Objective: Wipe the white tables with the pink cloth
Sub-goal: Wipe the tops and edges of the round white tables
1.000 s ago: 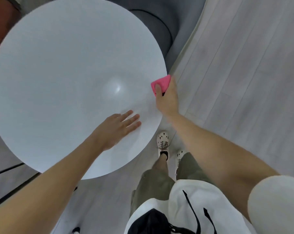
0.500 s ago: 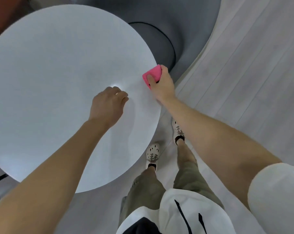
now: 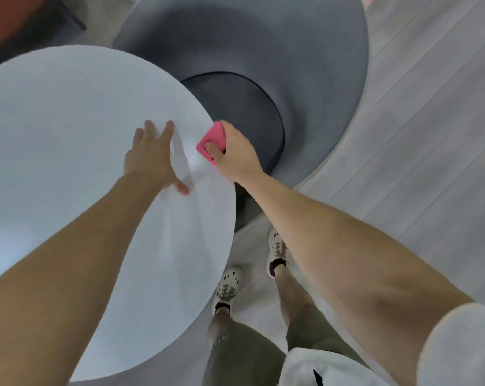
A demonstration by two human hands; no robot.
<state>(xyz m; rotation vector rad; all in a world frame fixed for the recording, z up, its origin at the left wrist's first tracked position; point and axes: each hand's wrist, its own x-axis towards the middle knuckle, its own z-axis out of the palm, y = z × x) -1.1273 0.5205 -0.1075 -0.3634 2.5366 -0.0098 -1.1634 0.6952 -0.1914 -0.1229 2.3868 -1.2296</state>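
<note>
A round white table (image 3: 68, 162) fills the left half of the head view. My right hand (image 3: 235, 154) grips a folded pink cloth (image 3: 212, 140) at the table's right rim, thumb on top of the cloth and fingers curled behind it. My left hand (image 3: 152, 157) lies over the tabletop just left of the cloth, fingers straight and spread, thumb stretched out toward me. The two hands are a short gap apart.
A dark grey round armchair (image 3: 249, 79) stands right behind the table's rim, under my right hand. Pale plank floor (image 3: 416, 135) runs along the right. My legs and white shoes (image 3: 227, 288) are beside the table's near right edge.
I have stepped along the rim, so the table sits further left in view. My right hand with the cloth slid along the edge. My left hand went from curled to flat and spread.
</note>
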